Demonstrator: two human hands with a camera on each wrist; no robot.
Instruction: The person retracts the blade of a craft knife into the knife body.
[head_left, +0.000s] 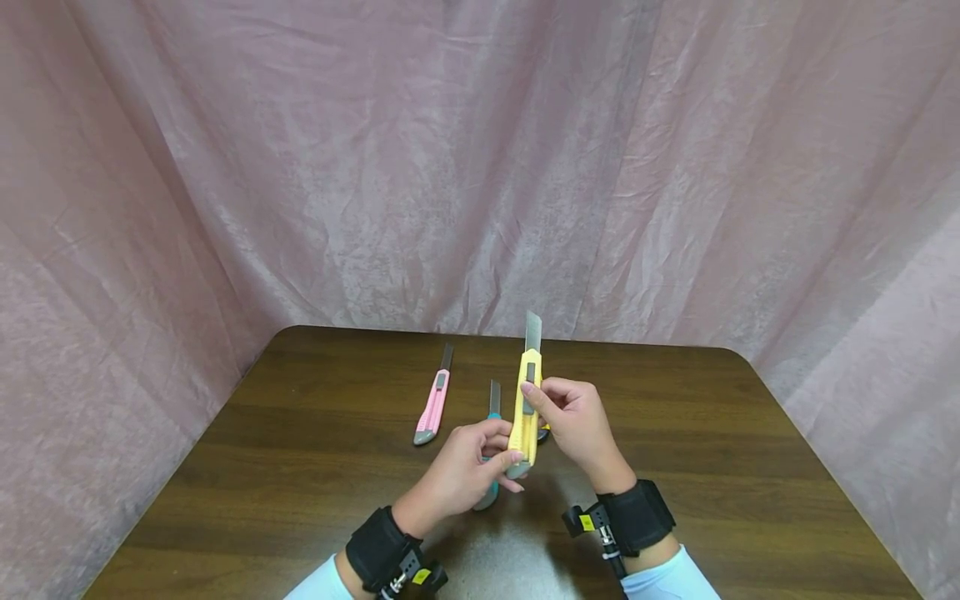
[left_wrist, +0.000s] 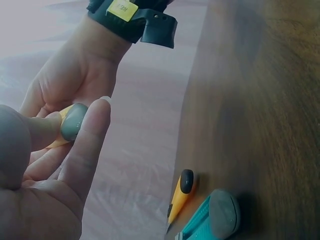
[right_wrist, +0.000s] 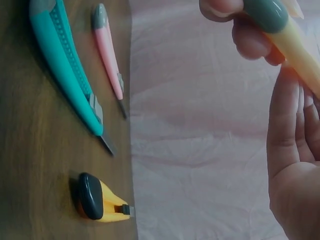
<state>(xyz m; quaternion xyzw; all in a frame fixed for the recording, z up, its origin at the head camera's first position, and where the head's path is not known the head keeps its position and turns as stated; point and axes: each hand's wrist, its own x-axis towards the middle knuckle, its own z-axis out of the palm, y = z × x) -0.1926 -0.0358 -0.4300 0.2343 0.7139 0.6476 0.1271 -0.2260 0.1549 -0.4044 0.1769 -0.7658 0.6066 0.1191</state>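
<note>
Both hands hold up a yellow utility knife point(head_left: 527, 367) above the table, its wide blade point(head_left: 533, 331) extended and pointing away. My left hand point(head_left: 463, 468) pinches the grey-capped butt end between thumb and fingers. Higher on the body, my right hand point(head_left: 583, 421) grips it, thumb lying on the grey slider. Beneath the hands lies a teal utility knife point(right_wrist: 65, 75), partly hidden in the head view. An orange utility knife with a black end point(right_wrist: 114, 202) rests to its right, mostly covered by the held knife and right hand in the head view.
To the left on the brown wooden table point(head_left: 300, 433) lies a pink utility knife point(head_left: 432, 406), blade out and pointing away. The blades of the teal and orange knives are also exposed. A pink curtain point(head_left: 420, 167) hangs behind the table's far edge.
</note>
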